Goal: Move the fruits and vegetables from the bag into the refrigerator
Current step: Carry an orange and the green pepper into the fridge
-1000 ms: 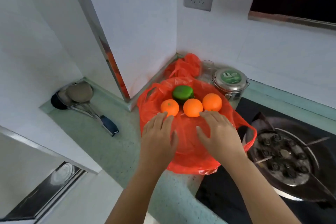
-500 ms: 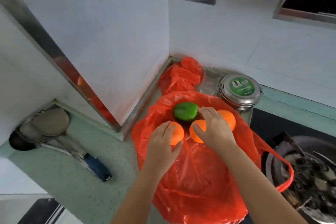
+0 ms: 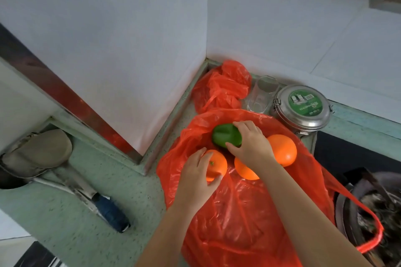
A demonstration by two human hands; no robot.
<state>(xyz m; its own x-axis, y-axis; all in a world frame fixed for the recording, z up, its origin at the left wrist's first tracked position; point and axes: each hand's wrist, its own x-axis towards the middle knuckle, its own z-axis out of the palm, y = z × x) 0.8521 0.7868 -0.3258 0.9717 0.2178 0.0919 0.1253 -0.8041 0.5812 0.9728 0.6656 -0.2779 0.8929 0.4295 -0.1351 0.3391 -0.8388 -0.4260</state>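
An orange-red plastic bag (image 3: pixel 238 219) lies spread open on the green counter. On it rest a green pepper (image 3: pixel 223 136) and three oranges. My right hand (image 3: pixel 249 143) curls over the pepper, thumb under its near side and fingers over its top. My left hand (image 3: pixel 195 175) wraps the left orange (image 3: pixel 217 166). The middle orange (image 3: pixel 244 170) sits partly under my right wrist. The right orange (image 3: pixel 282 149) lies free. No refrigerator is in view.
A second crumpled red bag (image 3: pixel 221 86) sits in the corner beside a clear glass (image 3: pixel 262 93) and a steel tin with a green lid (image 3: pixel 303 108). Ladles with a blue handle (image 3: pixel 108 212) lie at left. A gas burner (image 3: pixel 373 212) is at right.
My right hand has moved from the middle orange back onto the green pepper and closed on it. My left hand has closed more around the left orange. The camera has come closer.
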